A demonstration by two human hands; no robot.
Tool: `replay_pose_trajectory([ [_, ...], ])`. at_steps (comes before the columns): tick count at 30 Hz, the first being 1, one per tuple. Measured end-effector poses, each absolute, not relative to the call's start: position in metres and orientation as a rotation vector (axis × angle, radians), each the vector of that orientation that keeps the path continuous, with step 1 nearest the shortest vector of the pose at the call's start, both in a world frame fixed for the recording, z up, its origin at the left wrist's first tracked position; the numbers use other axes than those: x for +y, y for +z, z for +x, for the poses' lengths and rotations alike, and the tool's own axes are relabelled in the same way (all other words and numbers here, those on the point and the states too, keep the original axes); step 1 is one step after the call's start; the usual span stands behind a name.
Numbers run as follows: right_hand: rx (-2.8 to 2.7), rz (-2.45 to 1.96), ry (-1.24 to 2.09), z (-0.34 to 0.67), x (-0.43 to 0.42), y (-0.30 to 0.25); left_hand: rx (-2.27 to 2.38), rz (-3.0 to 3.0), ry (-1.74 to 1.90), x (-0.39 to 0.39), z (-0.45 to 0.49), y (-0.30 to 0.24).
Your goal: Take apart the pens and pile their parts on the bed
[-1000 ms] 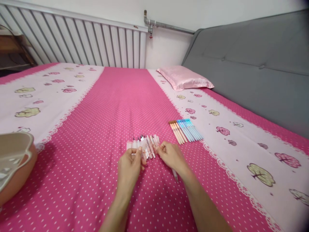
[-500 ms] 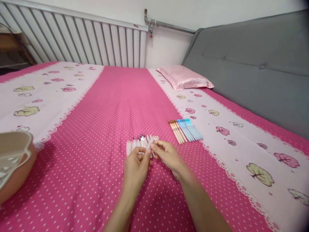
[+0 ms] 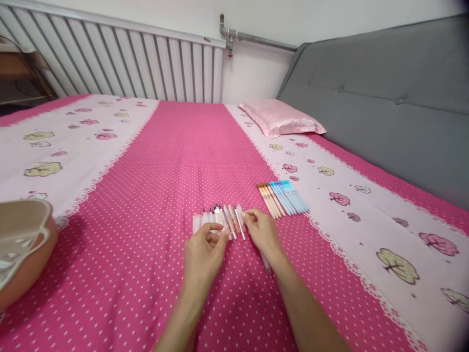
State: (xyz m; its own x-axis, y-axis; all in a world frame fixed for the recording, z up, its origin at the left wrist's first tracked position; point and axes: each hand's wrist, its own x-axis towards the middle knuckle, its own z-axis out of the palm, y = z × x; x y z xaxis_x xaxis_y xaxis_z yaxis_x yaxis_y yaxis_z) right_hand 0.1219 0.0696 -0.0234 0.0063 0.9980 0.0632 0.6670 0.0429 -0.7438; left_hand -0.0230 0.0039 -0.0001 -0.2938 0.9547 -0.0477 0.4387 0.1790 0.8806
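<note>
Left hand [image 3: 205, 247] and right hand [image 3: 262, 233] curl, grip indeterminable, at slim white-and-pink plastic pens [image 3: 231, 222], well inside the far edge of the pink white-dotted fabric bedspread [image 3: 172, 166].

A: What do we see beyond the bed [image 3: 176, 146]?

B: We see a white wall [image 3: 256, 19], a ribbed white radiator [image 3: 146, 63] on the left, and a grey pipe [image 3: 264, 40] with a red valve handle [image 3: 230, 55].

A: And to our right?

B: We have a grey buttoned headboard [image 3: 381, 73], a pink pillow [image 3: 280, 117] near its far end.

A: The bedspread [image 3: 146, 205]?

B: We see dotted deep pink between pale, tree-printed bands, under soft light.
</note>
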Motion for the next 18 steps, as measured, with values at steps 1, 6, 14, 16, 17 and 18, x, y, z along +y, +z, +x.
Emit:
replay_pose_trajectory([
  [1, -1.747, -1.704, 0.684, 0.122, 0.069, -0.021, 1.831, 1.307, 1.058, 0.004, -0.023, 0.0],
  [6, -1.887, -1.953, 0.526, 0.135, 0.064, -0.012, 1.834, 1.291, 1.038, 0.003, -0.022, 0.003],
  [14, -2.119, -2.107, 0.626, 0.146, 0.059, -0.008, 1.814, 1.322, 0.962, 0.001, -0.02, 0.007],
  [16, -2.066, -2.071, 0.662, 0.148, 0.059, -0.003, 1.768, 1.354, 0.963, 0.001, -0.019, 0.005],
  [17, -2.025, -2.044, 0.681, 0.149, 0.059, 0.0, 1.74, 1.374, 0.963, 0.001, -0.019, 0.004],
  [18, -1.984, -2.004, 0.712, 0.151, 0.059, 0.004, 1.716, 1.393, 0.962, 0.001, -0.018, 0.003],
])
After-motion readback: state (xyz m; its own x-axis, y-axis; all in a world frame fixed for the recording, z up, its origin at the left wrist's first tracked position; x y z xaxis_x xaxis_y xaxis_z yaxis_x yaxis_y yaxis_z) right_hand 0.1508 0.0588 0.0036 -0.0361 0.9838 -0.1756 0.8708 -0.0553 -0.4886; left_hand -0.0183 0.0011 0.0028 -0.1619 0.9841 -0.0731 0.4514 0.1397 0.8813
